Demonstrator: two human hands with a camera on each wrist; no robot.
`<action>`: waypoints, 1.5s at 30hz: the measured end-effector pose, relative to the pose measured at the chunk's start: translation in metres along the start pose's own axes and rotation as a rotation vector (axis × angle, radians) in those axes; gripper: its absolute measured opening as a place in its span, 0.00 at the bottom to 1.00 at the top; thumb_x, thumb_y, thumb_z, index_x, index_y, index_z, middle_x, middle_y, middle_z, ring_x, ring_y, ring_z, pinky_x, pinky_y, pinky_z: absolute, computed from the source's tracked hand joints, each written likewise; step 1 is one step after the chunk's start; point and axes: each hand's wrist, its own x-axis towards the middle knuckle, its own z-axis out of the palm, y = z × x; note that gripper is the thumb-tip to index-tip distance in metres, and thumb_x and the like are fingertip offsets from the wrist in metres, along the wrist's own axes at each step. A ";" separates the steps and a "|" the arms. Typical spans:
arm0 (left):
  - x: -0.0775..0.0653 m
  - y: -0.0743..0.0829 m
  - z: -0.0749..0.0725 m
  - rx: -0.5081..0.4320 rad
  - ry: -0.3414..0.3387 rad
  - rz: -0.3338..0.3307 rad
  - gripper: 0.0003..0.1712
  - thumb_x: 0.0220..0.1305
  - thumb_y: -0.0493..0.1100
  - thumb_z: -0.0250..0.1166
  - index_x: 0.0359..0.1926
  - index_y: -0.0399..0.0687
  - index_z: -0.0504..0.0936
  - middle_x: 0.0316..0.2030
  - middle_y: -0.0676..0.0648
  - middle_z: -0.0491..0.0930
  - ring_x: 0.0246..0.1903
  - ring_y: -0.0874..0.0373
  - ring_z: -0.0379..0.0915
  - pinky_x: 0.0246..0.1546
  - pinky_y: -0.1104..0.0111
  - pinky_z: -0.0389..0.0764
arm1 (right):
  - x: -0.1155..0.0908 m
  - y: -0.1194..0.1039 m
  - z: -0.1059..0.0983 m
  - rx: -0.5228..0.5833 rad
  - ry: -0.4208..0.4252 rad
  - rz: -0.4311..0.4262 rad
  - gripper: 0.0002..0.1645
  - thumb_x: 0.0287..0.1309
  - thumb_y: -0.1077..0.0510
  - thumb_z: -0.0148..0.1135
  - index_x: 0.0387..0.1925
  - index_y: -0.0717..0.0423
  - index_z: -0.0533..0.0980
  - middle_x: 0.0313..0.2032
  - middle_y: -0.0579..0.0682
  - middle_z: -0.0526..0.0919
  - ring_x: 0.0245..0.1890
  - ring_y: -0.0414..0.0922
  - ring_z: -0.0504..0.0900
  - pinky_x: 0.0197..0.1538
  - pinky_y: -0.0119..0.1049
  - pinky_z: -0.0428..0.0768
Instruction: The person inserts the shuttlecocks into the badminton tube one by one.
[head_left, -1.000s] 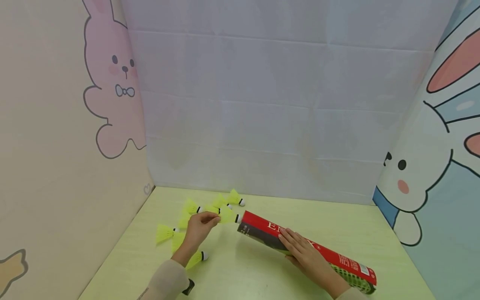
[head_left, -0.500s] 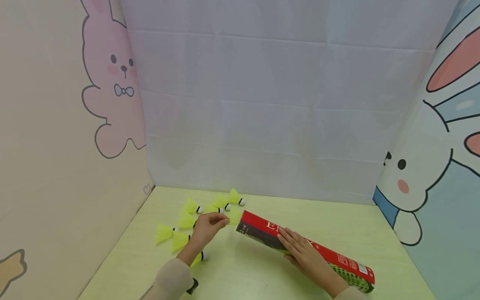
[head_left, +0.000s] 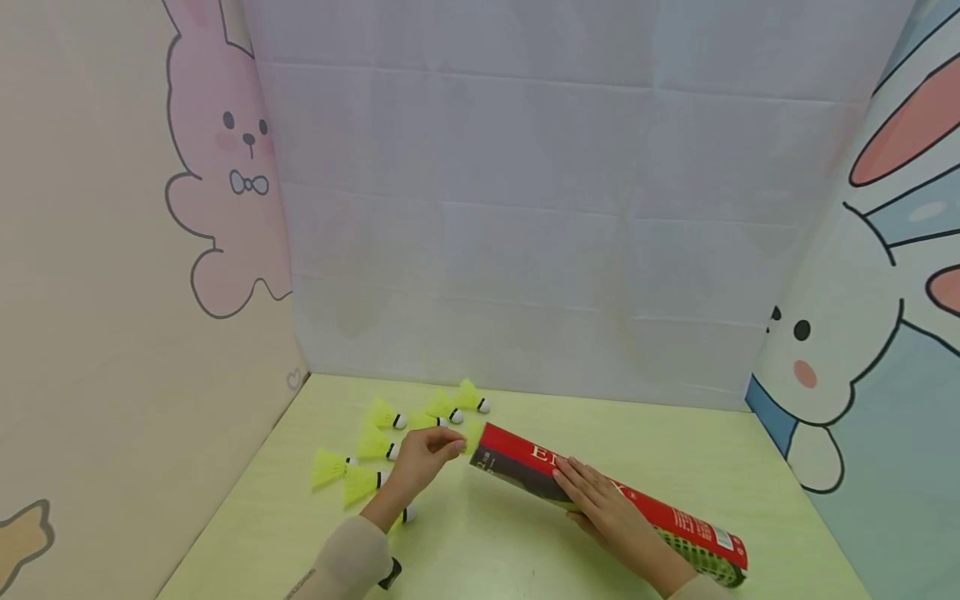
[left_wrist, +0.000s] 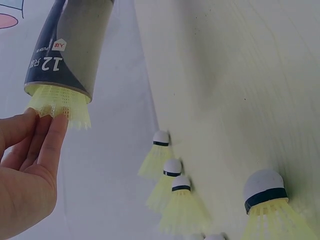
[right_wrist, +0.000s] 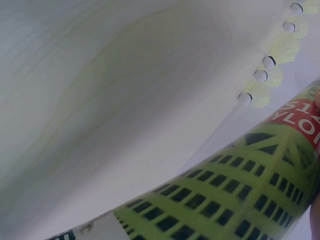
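Observation:
My left hand (head_left: pixel 423 458) pinches the skirt rim of a yellow shuttlecock (left_wrist: pixel 75 112) at the mouth of a shuttlecock tube (head_left: pixel 517 471). Its cork is hidden inside the tube, and the flared skirt still sticks out. The red, dark grey and green tube slants across the table, its mouth end raised toward the left. My right hand (head_left: pixel 607 508) holds the tube around its middle, fingers lying over the top. In the right wrist view only slivers of that hand show at the right edge, against the tube's green patterned side (right_wrist: pixel 210 200).
Several yellow shuttlecocks with white corks lie left of the tube, among them one at the far end (head_left: pixel 472 396) and one at the left (head_left: pixel 330 468). The pale table (head_left: pixel 675 442) meets a white cloth backdrop (head_left: pixel 525 250) behind and printed side walls.
My left hand has moved right, sliding the shuttlecock cork-first into the tube; its black band and cork have gone from sight. The tube has shifted slightly left, with my right hand still on it.

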 end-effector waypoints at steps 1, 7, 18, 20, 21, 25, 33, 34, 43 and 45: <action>0.000 0.001 0.000 0.002 0.001 0.004 0.08 0.63 0.32 0.63 0.40 0.30 0.83 0.37 0.36 0.84 0.36 0.48 0.82 0.38 0.65 0.83 | 0.000 0.000 0.000 0.000 -0.003 0.003 0.38 0.73 0.38 0.32 0.70 0.60 0.62 0.68 0.56 0.64 0.68 0.51 0.62 0.71 0.29 0.46; 0.001 -0.007 0.001 -0.014 -0.013 0.018 0.07 0.63 0.35 0.64 0.39 0.34 0.84 0.36 0.39 0.84 0.38 0.45 0.82 0.39 0.65 0.83 | 0.000 -0.002 0.001 -0.008 -0.021 0.022 0.38 0.73 0.37 0.30 0.70 0.58 0.61 0.69 0.55 0.64 0.69 0.50 0.61 0.71 0.29 0.46; 0.003 -0.013 0.002 0.007 -0.041 0.046 0.06 0.61 0.39 0.67 0.37 0.40 0.87 0.35 0.44 0.85 0.36 0.50 0.82 0.38 0.64 0.83 | 0.003 -0.004 0.001 -0.014 0.022 -0.023 0.37 0.73 0.40 0.33 0.69 0.61 0.62 0.68 0.57 0.65 0.68 0.51 0.63 0.71 0.29 0.46; 0.003 -0.013 0.003 -0.002 -0.041 0.054 0.06 0.61 0.36 0.66 0.37 0.39 0.87 0.36 0.42 0.85 0.36 0.50 0.82 0.38 0.62 0.83 | 0.003 -0.005 0.000 -0.010 0.024 -0.026 0.37 0.73 0.40 0.34 0.69 0.61 0.62 0.68 0.57 0.65 0.68 0.51 0.63 0.71 0.30 0.46; 0.003 -0.013 0.003 -0.004 -0.041 0.058 0.06 0.61 0.36 0.66 0.37 0.39 0.87 0.36 0.42 0.85 0.36 0.49 0.82 0.38 0.61 0.83 | 0.004 -0.005 0.000 -0.007 0.025 -0.027 0.37 0.73 0.40 0.34 0.69 0.61 0.62 0.68 0.57 0.65 0.68 0.52 0.63 0.71 0.30 0.46; 0.004 -0.014 0.004 0.022 -0.040 0.074 0.05 0.60 0.36 0.67 0.36 0.39 0.87 0.35 0.42 0.85 0.35 0.50 0.82 0.36 0.61 0.83 | 0.005 -0.005 -0.001 -0.010 0.023 -0.026 0.36 0.73 0.40 0.33 0.69 0.60 0.62 0.68 0.57 0.65 0.67 0.52 0.63 0.72 0.30 0.46; 0.007 -0.014 0.003 0.091 -0.065 0.079 0.05 0.60 0.37 0.68 0.35 0.40 0.87 0.34 0.45 0.85 0.33 0.58 0.81 0.33 0.70 0.81 | 0.005 -0.006 0.003 -0.040 0.012 -0.033 0.37 0.74 0.40 0.30 0.69 0.60 0.62 0.68 0.57 0.65 0.67 0.51 0.63 0.72 0.30 0.45; 0.007 -0.014 0.003 0.091 -0.072 0.080 0.05 0.60 0.36 0.68 0.35 0.40 0.87 0.34 0.45 0.85 0.33 0.57 0.81 0.33 0.69 0.82 | 0.005 -0.006 0.003 -0.041 0.012 -0.034 0.37 0.74 0.40 0.30 0.69 0.60 0.62 0.68 0.57 0.65 0.67 0.51 0.63 0.72 0.30 0.46; 0.009 -0.013 -0.001 0.048 -0.104 0.027 0.07 0.60 0.38 0.67 0.37 0.40 0.87 0.36 0.45 0.85 0.35 0.57 0.81 0.40 0.55 0.83 | 0.005 -0.005 0.003 -0.042 0.009 -0.009 0.38 0.73 0.39 0.30 0.70 0.60 0.62 0.68 0.56 0.65 0.68 0.51 0.63 0.72 0.30 0.46; 0.008 -0.013 -0.002 0.019 -0.102 0.017 0.08 0.60 0.39 0.67 0.38 0.39 0.87 0.36 0.44 0.85 0.36 0.55 0.82 0.42 0.55 0.82 | 0.004 -0.005 0.003 -0.043 0.014 -0.006 0.38 0.73 0.39 0.30 0.69 0.60 0.62 0.68 0.56 0.65 0.68 0.51 0.63 0.72 0.30 0.46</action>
